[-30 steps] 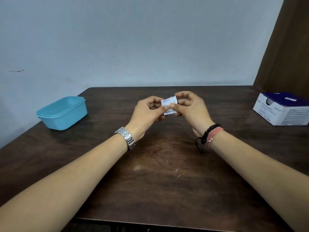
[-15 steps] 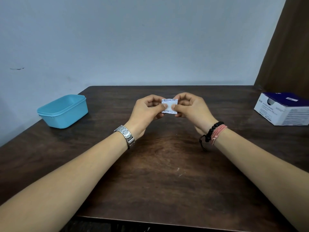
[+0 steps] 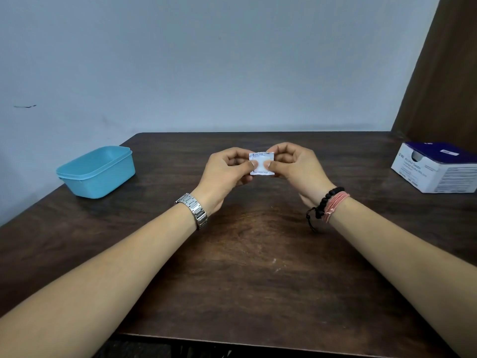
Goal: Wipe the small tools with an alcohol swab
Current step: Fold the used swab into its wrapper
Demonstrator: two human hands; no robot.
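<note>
From the head camera, two bare arms reach out over a dark brown wooden table (image 3: 253,267). The hands meet above the middle of the table, a little toward twelve o'clock.

The left hand (image 3: 224,174) has its fingers curled. Its thumb and first finger pinch the left edge of a small white swab packet (image 3: 260,164). The right hand (image 3: 294,166) is curled too, and its thumb and first finger pinch the right edge of the same packet. The two thumbs sit close together on the front of the packet. The packet is held up in the air, off the table, flat side toward the camera. It has tiny blue print along the top, too small to read.

A shiny metal watch (image 3: 193,210) is on the left wrist. A black bead bracelet (image 3: 327,200) and a pink string bracelet (image 3: 336,205) are on the right wrist, side by side.

A light blue plastic tub (image 3: 96,171) sits on the table at about ten o'clock, well apart from the hands. A white and dark blue box (image 3: 438,166) sits at about two o'clock, near the right edge of the table. Behind the table is a pale blue wall (image 3: 206,60). A brown panel (image 3: 446,73) stands at the far right.
</note>
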